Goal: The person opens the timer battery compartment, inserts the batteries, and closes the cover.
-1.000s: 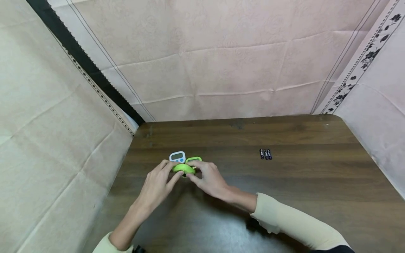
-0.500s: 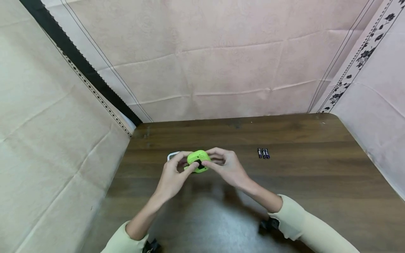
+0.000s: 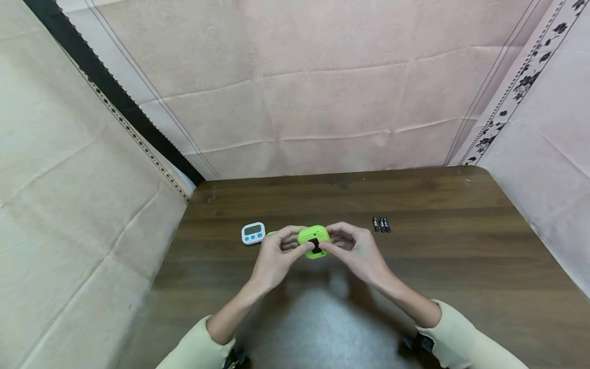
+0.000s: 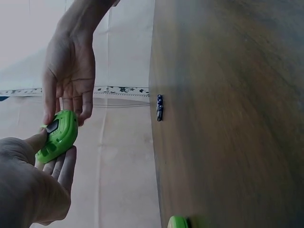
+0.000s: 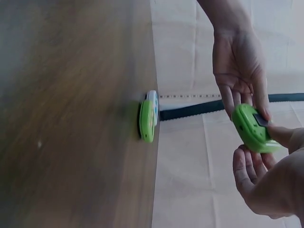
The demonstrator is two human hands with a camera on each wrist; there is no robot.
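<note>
Both hands hold a green digital timer (image 3: 314, 232) up over the table, its back with a black patch facing the head camera. My left hand (image 3: 273, 259) pinches one side between thumb and fingers. From the other side my right hand (image 3: 364, 256) does the same, its thumb by the black patch. In the left wrist view the held timer (image 4: 66, 135) is tilted, well off the tabletop. A white timer (image 3: 253, 233) with blue buttons lies left of the hands. Beside it is a second green timer (image 5: 147, 121), mostly hidden behind my left hand in the head view.
Several small dark batteries (image 3: 381, 224) lie side by side to the right of the hands. The brown wooden table (image 3: 295, 200) meets a pale cloth backdrop (image 3: 322, 102) at its far edge, and cloth hangs on both sides too.
The green timer has been lifted off the table beside the other timers and brought to the right, turned back side up. Both hands moved right with it, uncovering the white timer.
</note>
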